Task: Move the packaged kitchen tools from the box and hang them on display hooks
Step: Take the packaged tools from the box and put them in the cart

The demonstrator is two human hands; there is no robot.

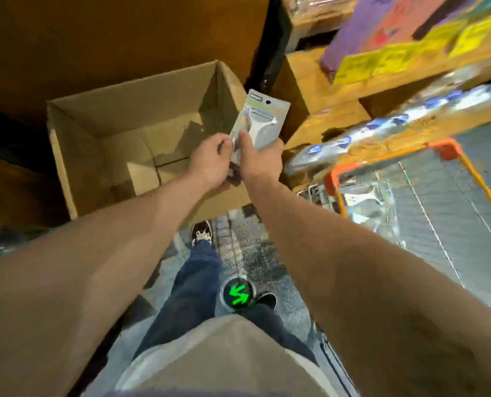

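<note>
Wooden shelf [301,81] holding blurred purple-and-yellow packs [410,38], speckled floor [255,253], green arrow disc [238,294] on it

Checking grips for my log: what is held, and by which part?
The right hand grips the packaged peeler by its lower end, thumb on the front; the left hand pinches that pack's lower left edge.

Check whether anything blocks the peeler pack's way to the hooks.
Nothing visible does. The right hand holds the pack clear above the box; the display to its right is too blurred to show hooks.
</note>
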